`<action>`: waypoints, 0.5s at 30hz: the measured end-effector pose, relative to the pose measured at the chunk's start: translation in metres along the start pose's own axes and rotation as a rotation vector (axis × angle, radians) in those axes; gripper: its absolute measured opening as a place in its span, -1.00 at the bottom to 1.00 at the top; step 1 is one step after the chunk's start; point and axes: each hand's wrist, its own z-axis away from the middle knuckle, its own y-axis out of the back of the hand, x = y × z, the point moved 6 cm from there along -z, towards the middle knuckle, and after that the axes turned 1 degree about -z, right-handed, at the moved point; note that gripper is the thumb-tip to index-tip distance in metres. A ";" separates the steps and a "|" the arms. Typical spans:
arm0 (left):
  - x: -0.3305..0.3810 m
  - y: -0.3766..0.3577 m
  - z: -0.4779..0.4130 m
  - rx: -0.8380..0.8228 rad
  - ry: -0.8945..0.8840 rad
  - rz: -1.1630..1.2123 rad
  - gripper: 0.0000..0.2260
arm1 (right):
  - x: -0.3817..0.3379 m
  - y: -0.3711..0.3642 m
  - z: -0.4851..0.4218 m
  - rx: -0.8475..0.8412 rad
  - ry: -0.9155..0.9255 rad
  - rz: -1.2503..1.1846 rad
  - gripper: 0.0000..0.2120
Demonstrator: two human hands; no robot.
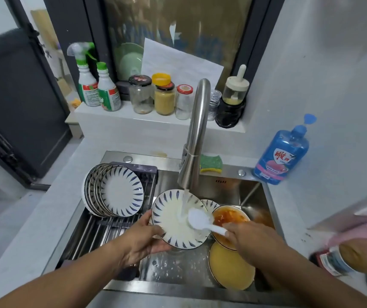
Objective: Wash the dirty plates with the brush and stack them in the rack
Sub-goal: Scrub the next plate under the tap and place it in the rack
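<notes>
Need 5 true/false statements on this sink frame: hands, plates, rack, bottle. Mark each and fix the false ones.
1. The left hand holds a plate under running water. True.
2. The right hand grips the sponge. False: it grips the white brush, whose head is on the plate; the sponge lies behind the faucet.
3. The rack holds no plates. False: several clean plates stand on edge in it.
4. Dirty plates lie in the sink. True.
5. The soap bottle stands left of the sink. False: it stands at the sink's right.
</notes>
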 end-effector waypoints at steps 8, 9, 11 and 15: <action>-0.002 -0.014 0.004 -0.034 0.048 -0.061 -0.39 | -0.043 0.008 -0.040 -0.061 0.082 -0.093 -0.73; -0.003 -0.009 0.002 -0.018 0.053 -0.053 -0.36 | -0.049 0.003 -0.036 -0.095 0.105 -0.141 -0.71; -0.003 -0.001 0.001 0.003 0.046 -0.042 -0.34 | -0.051 -0.010 -0.022 -0.154 0.126 -0.232 -0.69; 0.000 0.011 0.003 0.036 0.000 -0.111 -0.35 | -0.028 -0.026 -0.004 -0.143 0.094 -0.116 -0.70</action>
